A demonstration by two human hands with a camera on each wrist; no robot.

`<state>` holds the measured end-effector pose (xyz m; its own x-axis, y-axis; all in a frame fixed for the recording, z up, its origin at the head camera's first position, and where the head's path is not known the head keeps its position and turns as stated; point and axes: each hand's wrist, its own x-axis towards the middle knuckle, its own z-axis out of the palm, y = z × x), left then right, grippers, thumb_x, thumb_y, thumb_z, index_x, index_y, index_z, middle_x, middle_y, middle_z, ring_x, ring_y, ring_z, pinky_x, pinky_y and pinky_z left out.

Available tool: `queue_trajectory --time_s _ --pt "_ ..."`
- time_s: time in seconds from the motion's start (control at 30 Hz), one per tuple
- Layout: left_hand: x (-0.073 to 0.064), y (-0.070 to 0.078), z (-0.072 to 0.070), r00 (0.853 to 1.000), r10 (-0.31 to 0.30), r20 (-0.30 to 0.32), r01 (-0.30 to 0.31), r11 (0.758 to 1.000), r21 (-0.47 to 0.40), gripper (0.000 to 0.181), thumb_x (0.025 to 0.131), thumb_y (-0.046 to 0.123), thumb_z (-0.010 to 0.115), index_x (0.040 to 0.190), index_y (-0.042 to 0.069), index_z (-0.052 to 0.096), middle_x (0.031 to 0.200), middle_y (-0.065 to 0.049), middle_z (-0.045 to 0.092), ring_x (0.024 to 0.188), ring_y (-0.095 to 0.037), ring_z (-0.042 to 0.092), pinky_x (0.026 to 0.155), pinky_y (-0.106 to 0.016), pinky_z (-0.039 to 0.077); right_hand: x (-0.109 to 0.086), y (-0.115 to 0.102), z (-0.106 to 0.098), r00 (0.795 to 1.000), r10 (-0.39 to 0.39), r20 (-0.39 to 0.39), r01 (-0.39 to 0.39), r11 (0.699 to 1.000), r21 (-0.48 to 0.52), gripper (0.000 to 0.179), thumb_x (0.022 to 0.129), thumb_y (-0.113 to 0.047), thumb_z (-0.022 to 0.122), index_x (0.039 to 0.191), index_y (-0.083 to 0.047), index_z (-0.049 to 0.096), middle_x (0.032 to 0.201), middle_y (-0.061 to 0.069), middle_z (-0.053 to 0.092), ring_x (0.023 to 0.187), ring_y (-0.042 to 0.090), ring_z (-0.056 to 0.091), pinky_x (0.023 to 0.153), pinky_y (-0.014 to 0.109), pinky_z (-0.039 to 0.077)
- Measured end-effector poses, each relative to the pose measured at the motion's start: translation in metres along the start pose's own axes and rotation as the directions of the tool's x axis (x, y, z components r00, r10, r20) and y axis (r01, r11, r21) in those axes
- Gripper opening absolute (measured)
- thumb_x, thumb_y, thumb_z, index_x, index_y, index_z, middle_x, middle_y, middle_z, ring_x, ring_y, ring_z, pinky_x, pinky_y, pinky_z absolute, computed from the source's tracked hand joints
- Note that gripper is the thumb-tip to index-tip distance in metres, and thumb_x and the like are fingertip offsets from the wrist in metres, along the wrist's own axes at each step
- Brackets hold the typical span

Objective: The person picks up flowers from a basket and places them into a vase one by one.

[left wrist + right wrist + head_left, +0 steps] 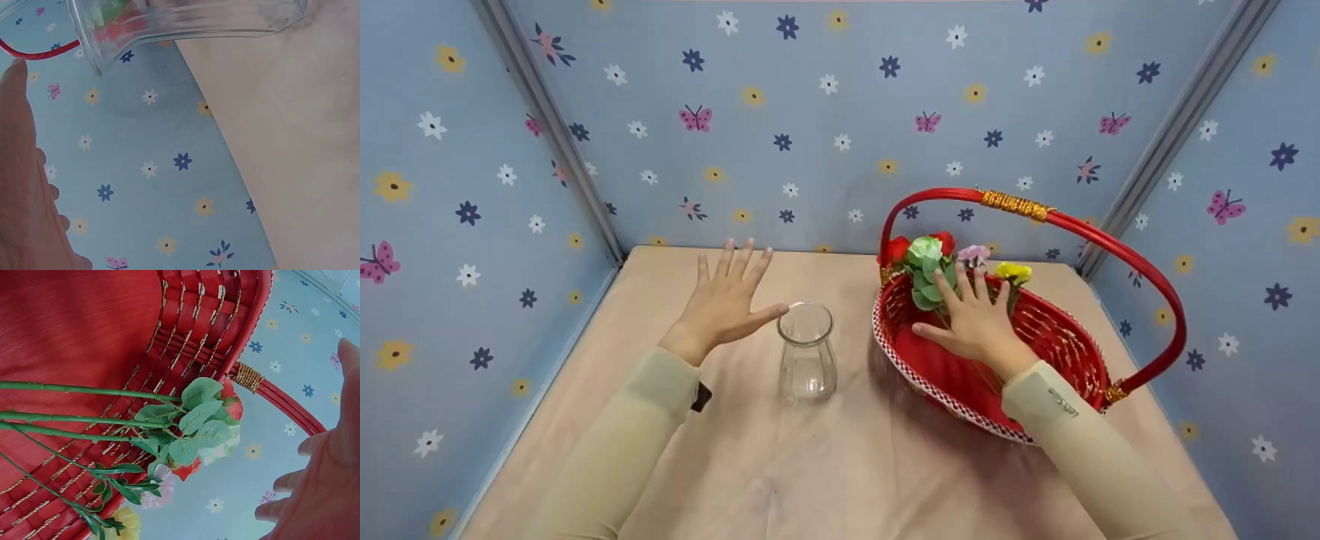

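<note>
My left hand [725, 304] is spread with straight fingers just left of a clear glass vase [808, 367]; its thumb tip overlaps the vase rim in the head view. The vase stands upright on the table, and nothing shows inside it. With fingers fanned out, my right hand [979, 322] hovers over a red woven basket [906, 366] and holds nothing. Artificial flowers lean in the basket, heads at its far rim: a pale green flower [220, 445], red ones [187, 469], a pink flower [160, 488] and a yellow flower [127, 521]. Their green stems [67, 389] lie across the red bottom.
The basket's tall red handle [1144, 266], wrapped in gold at the top, arches over its right side. A pale cloth covers the table [780, 480]. Blue patterned panels [810, 112] close in the back and both sides, with grey metal posts [556, 127] at the corners.
</note>
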<state>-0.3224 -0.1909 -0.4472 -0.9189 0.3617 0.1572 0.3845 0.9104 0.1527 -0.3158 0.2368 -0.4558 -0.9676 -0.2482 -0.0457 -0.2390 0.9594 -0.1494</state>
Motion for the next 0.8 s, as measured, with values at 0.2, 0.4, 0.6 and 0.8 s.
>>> queue_trajectory --time_s 0.2,0.4,0.6,0.8 --pt "-0.004 0.001 0.005 1.000 0.009 -0.024 -0.010 0.998 -0.062 0.102 0.102 0.075 0.052 0.176 0.018 0.012 0.184 -0.017 0.005 0.169 -0.046 -0.002 0.131 -0.082 -0.001 -0.002 0.007 0.001 0.999 -0.005 -0.034 0.007 0.999 0.036 0.114 0.094 -0.087 0.052 0.177 -0.025 0.004 0.184 0.017 -0.002 0.168 0.052 -0.004 0.127 0.087 -0.008" --pt "-0.008 -0.001 0.009 0.999 0.007 -0.040 -0.013 0.987 -0.159 0.102 0.101 0.072 0.058 0.176 0.018 0.015 0.184 -0.017 0.007 0.170 -0.045 0.001 0.133 -0.080 0.004 -0.006 0.012 0.001 0.999 -0.007 -0.047 0.011 0.995 0.097 0.115 0.094 -0.086 0.054 0.177 -0.021 0.008 0.184 0.017 0.001 0.169 0.049 -0.005 0.128 0.086 -0.005" --pt "-0.011 -0.003 0.012 0.997 0.009 -0.072 -0.027 0.968 -0.250 0.104 0.100 0.068 0.065 0.175 0.014 0.017 0.183 -0.017 0.012 0.170 -0.042 0.005 0.137 -0.073 0.010 -0.007 0.018 0.000 0.999 -0.003 -0.053 0.013 0.982 0.189 0.114 0.095 -0.079 0.062 0.177 -0.021 0.007 0.184 0.018 0.001 0.169 0.047 -0.005 0.129 0.084 -0.004" --pt "-0.011 -0.003 0.014 0.990 0.031 -0.134 -0.075 0.940 -0.334 0.103 0.098 0.059 0.074 0.172 0.006 0.025 0.180 -0.021 0.023 0.169 -0.044 0.014 0.139 -0.066 0.016 -0.009 0.022 -0.001 0.996 0.012 -0.087 0.015 0.952 0.306 0.113 0.095 -0.066 0.074 0.177 -0.020 0.010 0.183 0.019 0.007 0.169 0.048 0.004 0.133 0.079 0.003"
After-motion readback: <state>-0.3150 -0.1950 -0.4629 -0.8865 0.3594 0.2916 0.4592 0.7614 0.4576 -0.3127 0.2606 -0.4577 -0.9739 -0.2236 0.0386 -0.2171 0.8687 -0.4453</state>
